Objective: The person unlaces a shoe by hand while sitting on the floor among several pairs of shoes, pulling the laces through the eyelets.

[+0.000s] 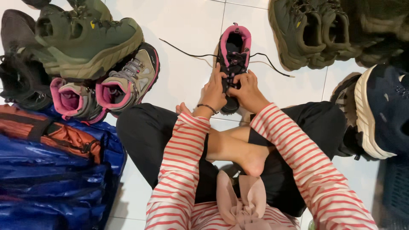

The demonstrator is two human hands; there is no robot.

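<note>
While we sit cross-legged on the white tile floor (187, 30), our bare foot (251, 159) lies nearest, tucked between the striped sleeves (179, 170). Just past it both hands meet on the shoe (233, 59), a black one with a pink collar that stands on the tiles straight ahead, toe towards us. Our left hand (214, 91), a dark bracelet (207, 107) at its wrist, has its fingers curled and pinched at the lacing on the left of the tongue. Our right hand (248, 91) does the same on the other side, fingertips pressed close to the left's. Exactly which strand each pinch holds we cannot tell.

Beyond the hands the lace (187, 53) trails loose across the tiles to both sides, well clear of our grip. We judge that slack to be the risk: a hard pull on one side could draw the far end back through the eyelets, or leave the two ends uneven. The light shoe could also skid on smooth tile, since only our fingertips steady it.

Left of us lie a blue bag (51, 179), a grey and pink pair (106, 89) and a green boot (85, 40); more green boots (311, 32) and a dark shoe (383, 110) sit to the right.
</note>
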